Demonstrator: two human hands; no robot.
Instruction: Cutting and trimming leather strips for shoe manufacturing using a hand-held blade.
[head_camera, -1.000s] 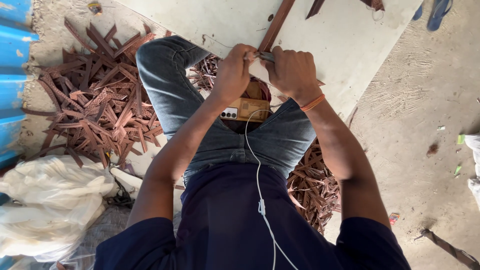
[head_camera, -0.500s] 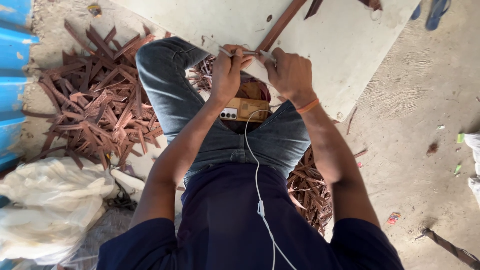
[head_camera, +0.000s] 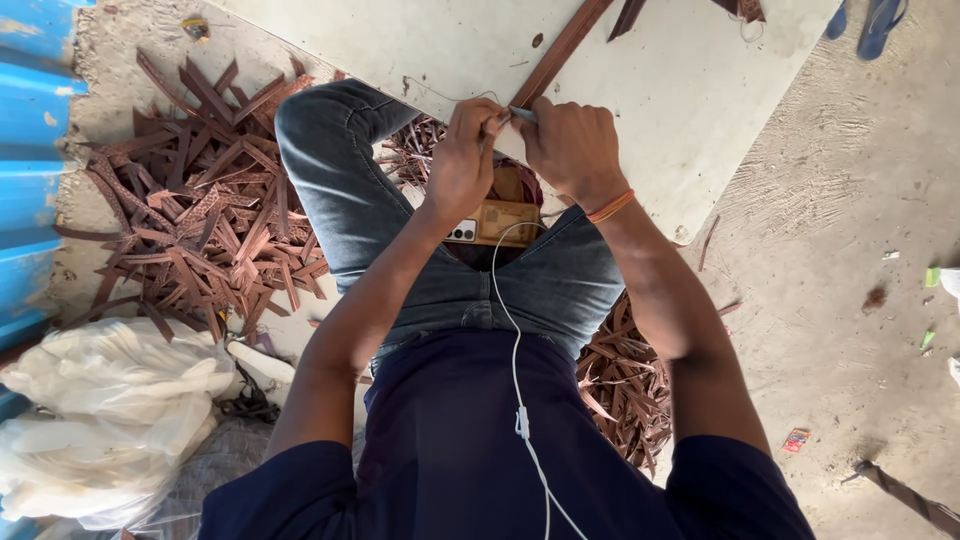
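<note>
Sandy concrete floor (head_camera: 850, 220) spreads around a seated person, with a pale flat board serving as a bench (head_camera: 690, 110) lying across the knees. On that bench a long narrow brown leather strip (head_camera: 565, 45) runs diagonally from the top edge down to the hands. The left hand (head_camera: 462, 160) is curled shut, its fingers (head_camera: 488, 118) pinching the near end of the strip at the bench's edge. The right hand (head_camera: 572, 148) is closed around a small grey metal tool (head_camera: 522, 114), whose tip meets the strip just beside the left fingertips; both hands touch each other. An orange band (head_camera: 610, 207) circles the right wrist. Below the hands, a phone on a tan case (head_camera: 495, 222) rests on the lap, with a white earphone cable (head_camera: 515, 380) trailing down over the dark blue shirt. Heaps of brown leather offcuts (head_camera: 200, 230) lie on the floor to the left, near white plastic bags (head_camera: 100, 400) and a blue corrugated sheet (head_camera: 30, 150).
</note>
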